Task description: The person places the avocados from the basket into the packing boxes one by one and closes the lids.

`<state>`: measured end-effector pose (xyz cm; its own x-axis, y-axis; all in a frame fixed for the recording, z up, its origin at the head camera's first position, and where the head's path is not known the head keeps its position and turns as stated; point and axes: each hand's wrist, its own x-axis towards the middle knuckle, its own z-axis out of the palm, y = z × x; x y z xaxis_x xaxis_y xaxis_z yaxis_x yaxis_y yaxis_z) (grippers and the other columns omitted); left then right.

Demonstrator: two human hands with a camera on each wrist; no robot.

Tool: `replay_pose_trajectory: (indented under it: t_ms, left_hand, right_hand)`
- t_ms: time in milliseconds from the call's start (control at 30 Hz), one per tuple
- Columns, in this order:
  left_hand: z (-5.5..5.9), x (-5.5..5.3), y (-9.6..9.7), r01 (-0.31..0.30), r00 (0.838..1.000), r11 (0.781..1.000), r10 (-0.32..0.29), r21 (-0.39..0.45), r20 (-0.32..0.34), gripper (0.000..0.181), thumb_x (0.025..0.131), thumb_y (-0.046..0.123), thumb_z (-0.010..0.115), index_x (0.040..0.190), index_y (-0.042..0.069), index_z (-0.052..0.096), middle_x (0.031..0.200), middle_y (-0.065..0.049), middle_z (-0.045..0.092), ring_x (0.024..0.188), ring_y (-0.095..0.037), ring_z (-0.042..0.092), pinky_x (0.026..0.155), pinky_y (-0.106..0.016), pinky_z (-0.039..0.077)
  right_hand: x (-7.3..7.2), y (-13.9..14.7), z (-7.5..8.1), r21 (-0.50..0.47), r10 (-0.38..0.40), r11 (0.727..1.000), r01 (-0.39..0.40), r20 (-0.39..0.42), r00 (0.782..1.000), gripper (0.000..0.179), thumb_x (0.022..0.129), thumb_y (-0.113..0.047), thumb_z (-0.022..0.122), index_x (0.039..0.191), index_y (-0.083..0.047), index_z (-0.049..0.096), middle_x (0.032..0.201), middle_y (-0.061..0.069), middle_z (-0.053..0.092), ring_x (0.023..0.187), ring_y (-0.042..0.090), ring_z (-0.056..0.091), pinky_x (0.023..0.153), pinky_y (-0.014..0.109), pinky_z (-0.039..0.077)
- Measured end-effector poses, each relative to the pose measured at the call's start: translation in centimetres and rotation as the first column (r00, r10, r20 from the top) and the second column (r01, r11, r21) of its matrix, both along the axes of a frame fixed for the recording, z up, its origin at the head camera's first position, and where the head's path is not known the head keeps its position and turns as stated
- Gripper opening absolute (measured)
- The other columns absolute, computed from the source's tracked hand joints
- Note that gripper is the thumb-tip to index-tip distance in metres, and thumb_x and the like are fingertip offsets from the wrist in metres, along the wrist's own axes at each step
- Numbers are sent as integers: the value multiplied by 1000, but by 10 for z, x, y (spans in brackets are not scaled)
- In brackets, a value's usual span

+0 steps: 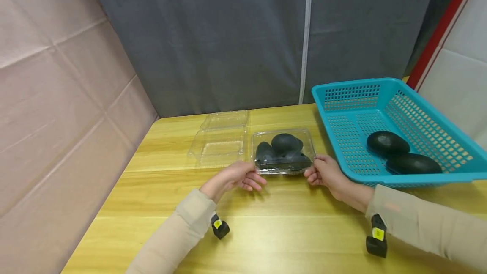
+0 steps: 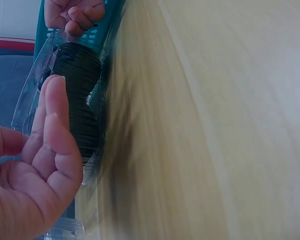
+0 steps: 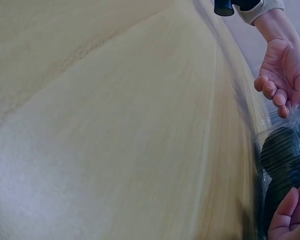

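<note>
A lidded clear plastic clamshell box (image 1: 283, 169) holds several dark, smooth oval fruits (image 1: 286, 144) that look like avocados. At its near left corner my left hand (image 1: 242, 176) pinches the edge between thumb and forefinger, its other fingers loosely extended. My right hand (image 1: 326, 175) pinches the near right corner, with the remaining fingers curled beneath. In the left wrist view the box's ribbed side (image 2: 77, 95) shows dark fruit through it. The right wrist view has the left hand (image 3: 284, 70) at the far corner and part of the right hand (image 3: 292, 212) close by.
An opened clear clamshell box (image 1: 220, 138) lies left of the filled one. To the right, a blue plastic basket (image 1: 344, 138) contains two dark fruits (image 1: 388, 143). A grey curtain (image 1: 228, 41) hangs behind the wooden table (image 1: 274, 227), and a pale cloth wall (image 1: 57, 117) stands left.
</note>
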<state>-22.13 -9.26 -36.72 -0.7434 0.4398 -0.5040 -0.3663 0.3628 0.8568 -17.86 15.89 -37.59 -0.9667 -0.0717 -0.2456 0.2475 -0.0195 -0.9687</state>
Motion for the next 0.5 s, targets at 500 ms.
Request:
replay_pose_trajectory:
  t_ms: [500]
  left_hand:
    - [0, -2, -1, -1, 1000, 1000, 1, 17, 0, 19, 92, 12, 34, 87, 4, 51, 90, -13, 70, 60, -11, 64, 53, -20, 48]
  right_hand:
    - [1, -1, 0, 3, -8, 1000, 8, -5, 1000, 39, 92, -1, 24, 128, 13, 19, 62, -4, 56, 51, 3, 51, 55, 21, 47]
